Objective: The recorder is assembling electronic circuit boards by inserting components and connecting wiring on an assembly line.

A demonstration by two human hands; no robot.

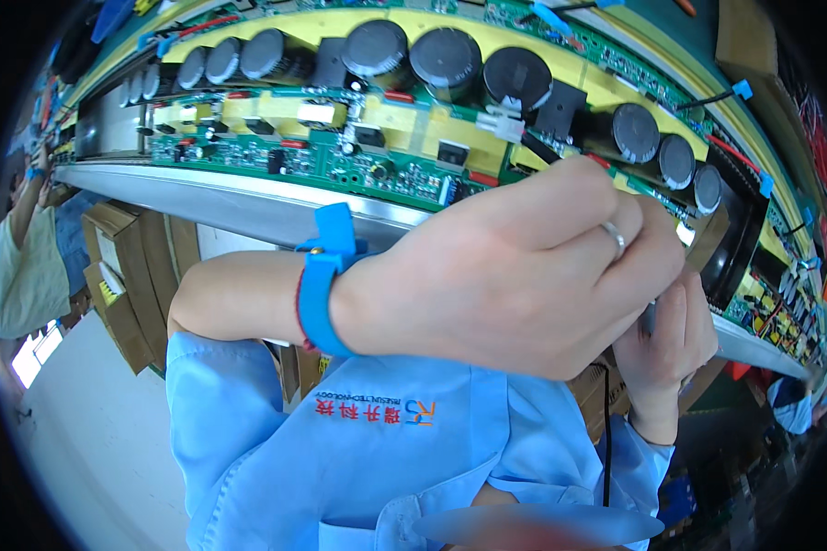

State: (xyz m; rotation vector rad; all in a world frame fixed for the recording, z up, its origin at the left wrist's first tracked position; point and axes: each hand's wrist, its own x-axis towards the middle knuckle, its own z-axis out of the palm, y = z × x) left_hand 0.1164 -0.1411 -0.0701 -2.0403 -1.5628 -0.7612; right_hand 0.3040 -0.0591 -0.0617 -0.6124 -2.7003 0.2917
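My left hand (524, 257) reaches in from the left, a blue strap (319, 303) round its wrist and a ring on one finger. Its fingers are curled closed at the near edge of a long green circuit board (248, 151). Whatever they grip is hidden behind the knuckles. Partly covered by it, my right hand (675, 335) is closed just beside it, with a small greyish piece showing at its fingers that I cannot name. Large black round capacitors (446, 57) stand in a row on the board. A white connector (501, 124) sits just beyond my left hand.
The metal rail (266, 191) of the work line runs along the near side. More boards (772, 317) lie to the right and beyond. Cardboard boxes (129, 275) stand below at left. A person in a light top (32, 257) is at far left, another person (793, 404) at far right.
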